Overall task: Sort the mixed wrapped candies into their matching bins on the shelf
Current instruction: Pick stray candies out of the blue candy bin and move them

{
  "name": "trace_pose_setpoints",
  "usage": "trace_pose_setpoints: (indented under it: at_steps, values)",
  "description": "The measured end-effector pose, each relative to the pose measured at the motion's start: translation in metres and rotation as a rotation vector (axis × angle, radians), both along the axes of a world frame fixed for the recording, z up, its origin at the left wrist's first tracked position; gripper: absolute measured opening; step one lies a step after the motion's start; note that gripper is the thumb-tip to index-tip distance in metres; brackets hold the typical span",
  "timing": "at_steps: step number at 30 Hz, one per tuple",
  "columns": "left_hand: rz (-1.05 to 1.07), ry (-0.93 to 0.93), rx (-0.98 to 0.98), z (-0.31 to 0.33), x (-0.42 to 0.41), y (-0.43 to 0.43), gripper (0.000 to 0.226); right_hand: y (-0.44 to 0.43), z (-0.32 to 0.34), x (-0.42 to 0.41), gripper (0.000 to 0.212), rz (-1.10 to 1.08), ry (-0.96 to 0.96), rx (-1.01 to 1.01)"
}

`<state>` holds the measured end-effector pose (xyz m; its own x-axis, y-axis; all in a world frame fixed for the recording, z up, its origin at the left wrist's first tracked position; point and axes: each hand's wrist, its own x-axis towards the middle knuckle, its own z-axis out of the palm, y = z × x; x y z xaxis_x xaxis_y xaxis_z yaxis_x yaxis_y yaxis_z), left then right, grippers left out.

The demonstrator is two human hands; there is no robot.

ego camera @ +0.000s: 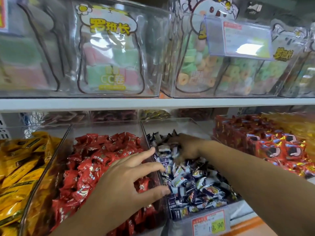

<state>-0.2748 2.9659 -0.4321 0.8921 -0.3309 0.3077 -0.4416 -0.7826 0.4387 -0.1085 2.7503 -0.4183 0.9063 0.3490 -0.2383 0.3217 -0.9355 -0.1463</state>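
Red candies (88,160) fill a clear bin (56,159) at the seven o'clock side of our view, and just at their three o'clock a second bin (170,124) holds blue and white candies (196,184). Our left hand (129,176) is over the red candies with its fingers spread and straight. The fingertips reach toward two o'clock, to the clear wall between the two bins, and they grip nothing. Our right hand (185,147) is dug into the blue and white candies at the far end of their bin. Its fingers are hidden among the wrappers and blurred, so we cannot tell if they pinch a candy or lie loose. At nine o'clock of the red candies lie yellow packets (22,167), and at three o'clock of the right hand stand red and orange packets (272,147). A price tag (211,222) sits on the front of the second bin, at five o'clock. At twelve o'clock, above a white shelf board (153,103), clear boxes (150,40) hold pink and green sweets (110,62) and ring sweets (190,65), with a price label (242,40) at one o'clock.
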Motion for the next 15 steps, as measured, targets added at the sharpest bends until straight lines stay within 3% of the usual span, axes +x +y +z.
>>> trace_pose_setpoints:
  at_steps: [2, 6, 11, 15]
  values:
    - [0.006, 0.002, 0.001, 0.000, -0.001, -0.001, 0.059, -0.012, 0.013, 0.003, 0.086, -0.074, 0.000, 0.118]
    - [0.012, 0.003, 0.000, -0.001, 0.000, -0.001, 0.062, -0.025, 0.053, -0.014, 0.075, -0.108, 0.260, 0.002]
    - [0.022, 0.002, 0.027, -0.001, 0.000, -0.001, 0.063, -0.027, 0.038, -0.030, 0.103, -0.234, 0.415, -0.108]
    - [0.016, -0.005, 0.027, 0.001, -0.001, -0.003, 0.060, -0.014, -0.003, -0.026, 0.128, -0.284, 0.432, -0.036]
